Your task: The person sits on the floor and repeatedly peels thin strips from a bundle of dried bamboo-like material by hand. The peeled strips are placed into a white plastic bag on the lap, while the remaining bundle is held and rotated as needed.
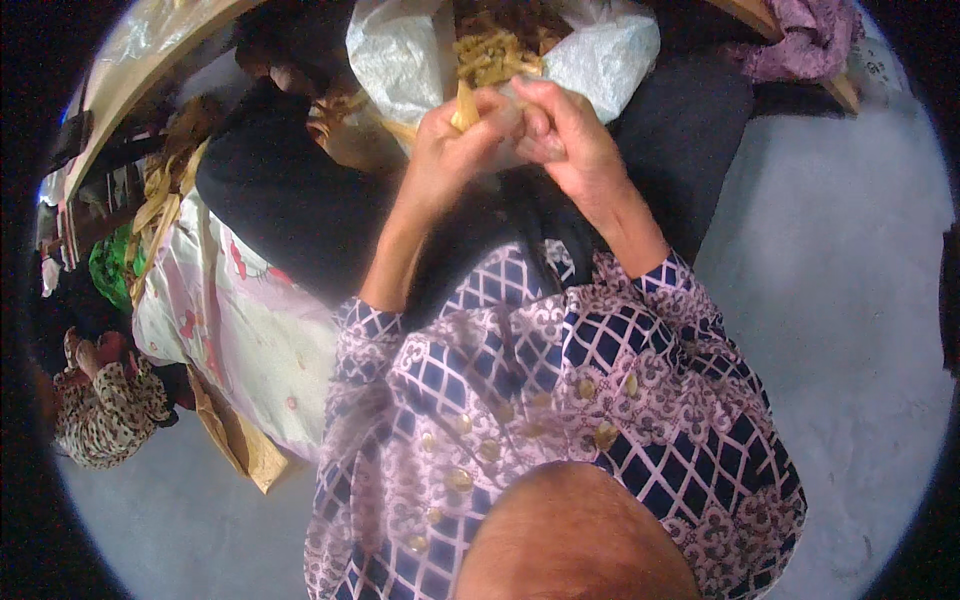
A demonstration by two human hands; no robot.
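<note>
My two hands meet in front of my lap, their fingers closed and close together. Out of the top of my left hand point(462, 135) sticks a pale yellow, dry leaf-like strip point(464, 108). My right hand point(578, 130) is curled beside it, its thumb pointing up and away from me; whatever its fingers grip is hidden. Just beyond both hands stands a white woven sack point(605, 65) with its mouth spread wide. Inside it lies a heap of yellow-brown dried pieces point(493, 60).
On my left lies a white patterned cloth bundle point(255, 340), with long dry strips point(160, 205) and a green bag point(112, 265) behind it. A co-worker's spotted sleeve point(112, 415) shows at far left. A purple cloth point(805, 40) hangs over a wooden edge at far right.
</note>
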